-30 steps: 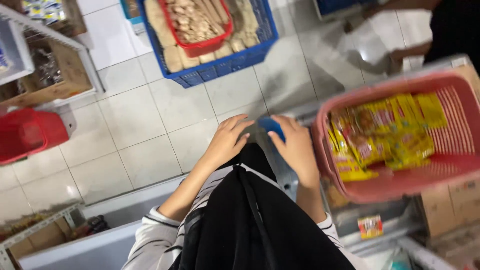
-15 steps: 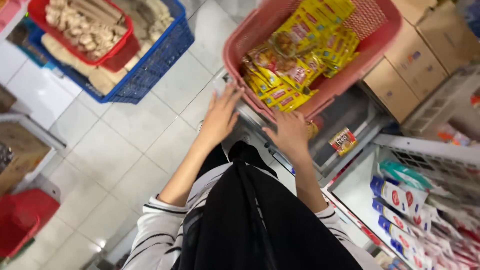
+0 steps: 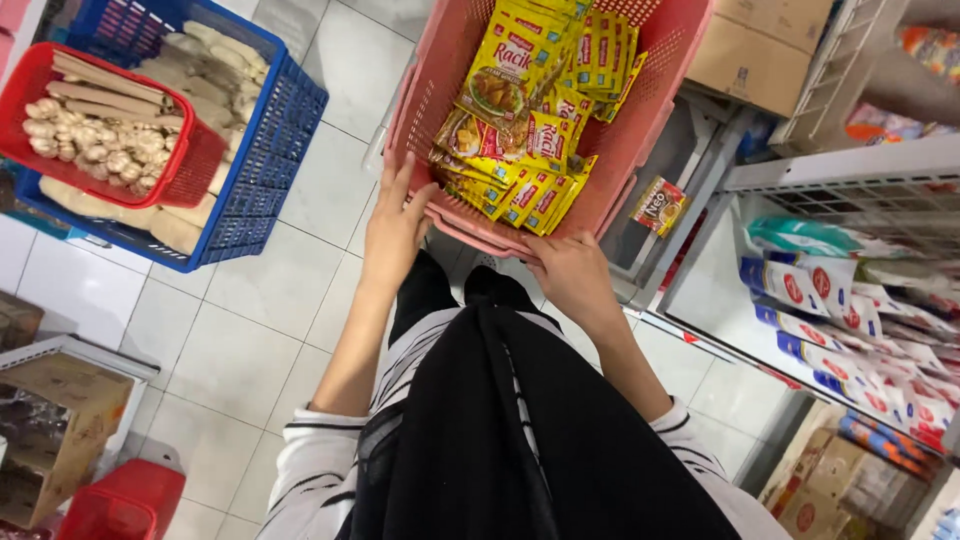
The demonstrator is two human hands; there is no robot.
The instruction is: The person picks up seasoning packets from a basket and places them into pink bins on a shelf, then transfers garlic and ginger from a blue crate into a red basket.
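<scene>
A pink plastic basket [image 3: 420, 90] full of yellow seasoning sachets [image 3: 520, 110] sits straight ahead of me, above the tiled floor. My left hand [image 3: 395, 225] lies on its near left corner, fingers spread up the side and thumb over the rim. My right hand [image 3: 570, 275] grips the near rim just under the lowest sachets. Below the hands I see my striped sleeves and a black garment.
A blue crate [image 3: 270, 160] holding a red basket [image 3: 190, 165] of pale roots stands on the floor at left. One loose sachet [image 3: 657, 205] lies on a metal ledge right of the pink basket. Shelves of packets [image 3: 830, 320] and cardboard boxes [image 3: 760, 55] fill the right.
The view has swung so the pink basket is now in front of me. Both hands have moved from beside it onto its near rim.
</scene>
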